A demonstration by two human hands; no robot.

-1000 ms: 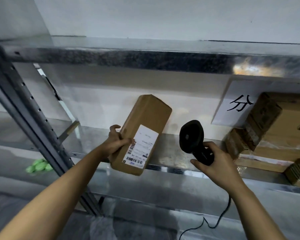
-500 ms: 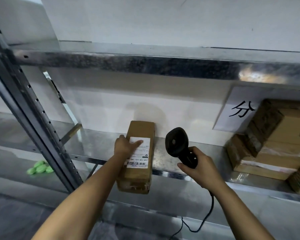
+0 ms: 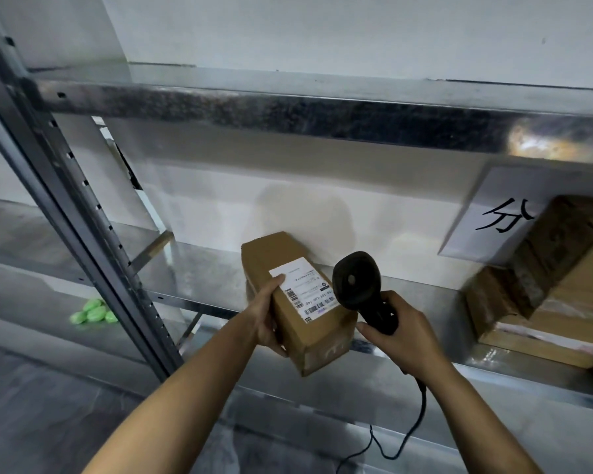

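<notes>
My left hand [image 3: 266, 318] grips the box [image 3: 298, 302] by its left side: thumb laid on top with its tip at the corner of the white label [image 3: 305, 289], fingers curled under the bottom near the close end. The box lies lengthwise across the middle shelf [image 3: 199, 278], label up, its far end close to the back wall and its near end sticking out past the front edge. I cannot tell whether the far end rests on the metal or is lifted off it. My right hand [image 3: 397, 333] is wrapped tight round the handle of the black scanner [image 3: 360, 289], whose round head stands upright just beside the box's right edge, level with the label. Its cable [image 3: 415, 419] hangs down from under my wrist. Toward the right end of the same shelf sits a stack of cartons [image 3: 562, 302], well apart from my box, with a white sign [image 3: 493, 217] bearing 1 black character behind them. Left of the frame's slanted post [image 3: 83, 227], some small green things [image 3: 91, 313] lie together on a lower level.
</notes>
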